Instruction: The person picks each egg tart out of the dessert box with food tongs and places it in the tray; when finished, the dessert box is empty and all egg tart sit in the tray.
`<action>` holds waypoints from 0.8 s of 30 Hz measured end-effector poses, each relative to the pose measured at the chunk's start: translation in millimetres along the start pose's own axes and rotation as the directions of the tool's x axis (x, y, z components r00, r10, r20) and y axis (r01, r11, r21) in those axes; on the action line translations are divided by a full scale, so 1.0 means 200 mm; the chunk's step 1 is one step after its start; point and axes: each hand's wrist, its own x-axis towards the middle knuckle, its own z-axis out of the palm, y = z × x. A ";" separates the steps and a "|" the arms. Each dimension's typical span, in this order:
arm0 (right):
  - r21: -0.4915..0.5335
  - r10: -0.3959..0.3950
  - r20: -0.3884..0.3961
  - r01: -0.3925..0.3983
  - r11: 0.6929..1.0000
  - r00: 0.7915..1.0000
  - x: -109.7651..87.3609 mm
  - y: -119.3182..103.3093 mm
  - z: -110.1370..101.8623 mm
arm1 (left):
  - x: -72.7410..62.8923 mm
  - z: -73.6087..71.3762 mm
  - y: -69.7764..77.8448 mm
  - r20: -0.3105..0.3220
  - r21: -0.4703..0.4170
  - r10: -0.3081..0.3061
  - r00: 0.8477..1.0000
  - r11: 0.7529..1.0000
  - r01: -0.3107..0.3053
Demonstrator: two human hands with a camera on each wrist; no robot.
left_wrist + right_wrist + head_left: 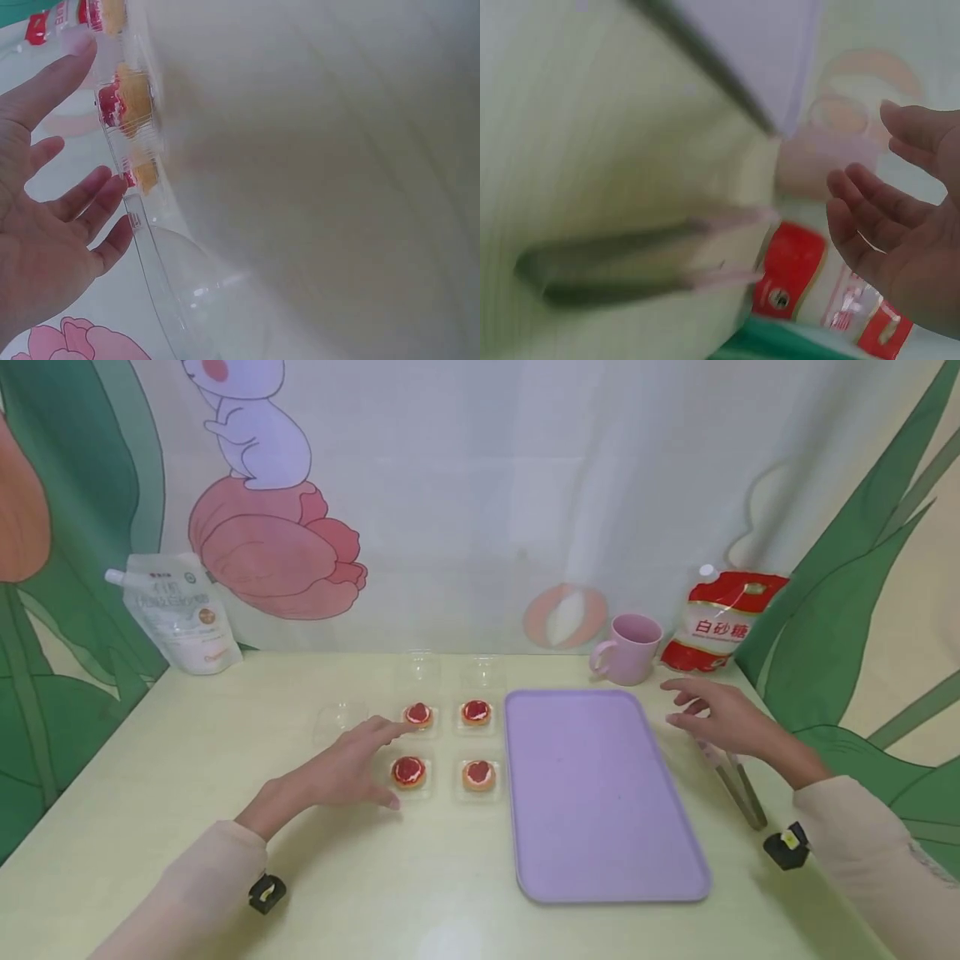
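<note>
Several small tarts with red heart-shaped tops sit in clear plastic boxes mid-table; among them are a near-left tart and a far-left tart. My left hand hovers beside these two, fingers spread and holding nothing. In the left wrist view the fingers of my left hand overlap the edge of a clear box. At the right, my right hand is loosely bent and holds nothing, above the tongs, which lie on the table. Their pale tips point toward the red-and-white sugar bag.
A purple tray lies between the tarts and the tongs. Behind it stand a pink mug and the sugar bag. A white spouted pouch leans at the back left. Against the back edge hangs a printed curtain.
</note>
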 end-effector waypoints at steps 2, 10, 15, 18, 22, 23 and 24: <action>-0.049 0.012 0.045 -0.009 0.999 0.999 -0.02 0.06 -0.01 | 0.00 0.00 0.00 0.006 -0.010 -0.014 1.000 1.000 0.014; -0.169 0.097 0.107 -0.078 0.982 0.990 -0.12 0.24 -0.05 | 0.01 -0.01 -0.02 -0.010 0.003 0.004 1.000 1.000 -0.004; -0.222 0.048 0.089 -0.027 0.975 0.995 -0.16 0.32 -0.02 | 0.02 0.00 -0.03 -0.017 0.012 0.007 1.000 1.000 -0.007; -0.231 0.020 0.074 -0.003 0.973 0.997 -0.18 0.33 0.01 | 0.02 0.00 -0.03 -0.022 0.016 0.001 1.000 1.000 -0.001; -0.252 -0.047 0.050 0.059 0.966 0.998 -0.19 0.31 0.04 | 0.02 0.00 -0.04 -0.016 0.009 -0.012 1.000 1.000 0.013; -0.264 -0.071 0.046 0.081 0.961 0.996 -0.19 0.30 0.05 | 0.02 0.00 -0.04 -0.014 0.009 -0.013 1.000 1.000 0.013; -0.285 -0.095 0.046 0.104 0.953 0.994 -0.18 0.29 0.05 | 0.01 0.00 -0.04 -0.011 0.004 -0.020 1.000 1.000 0.020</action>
